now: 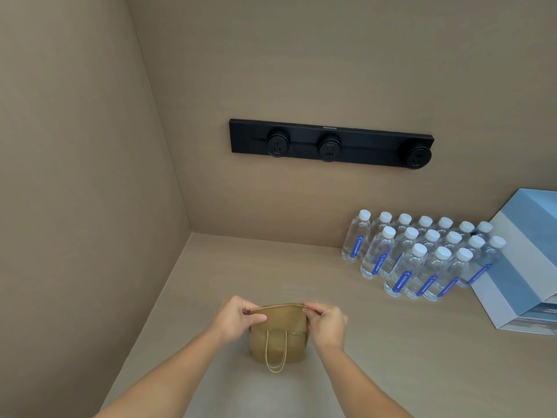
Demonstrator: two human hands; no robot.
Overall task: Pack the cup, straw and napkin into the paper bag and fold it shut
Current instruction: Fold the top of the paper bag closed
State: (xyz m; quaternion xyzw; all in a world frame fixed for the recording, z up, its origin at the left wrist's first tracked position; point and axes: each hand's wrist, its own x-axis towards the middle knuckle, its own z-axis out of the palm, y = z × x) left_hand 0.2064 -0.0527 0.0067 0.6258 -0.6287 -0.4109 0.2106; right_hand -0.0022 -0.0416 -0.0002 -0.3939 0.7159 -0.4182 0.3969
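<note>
text: none legible | water bottles [422, 257]: blue labels, print too small | socket strip [330, 143]: mark unreadable

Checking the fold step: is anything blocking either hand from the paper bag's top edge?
Nothing visible. The left hand and right hand pinch the paper bag at its top corners; the water bottles stand apart.

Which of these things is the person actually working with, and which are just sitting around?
In use:
paper bag, its top edge pinched at both ends
left hand
right hand

Just sitting around:
water bottles, grouped at the right
blue and white box
black socket strip on the wall

Cup, straw and napkin are not visible.
</note>
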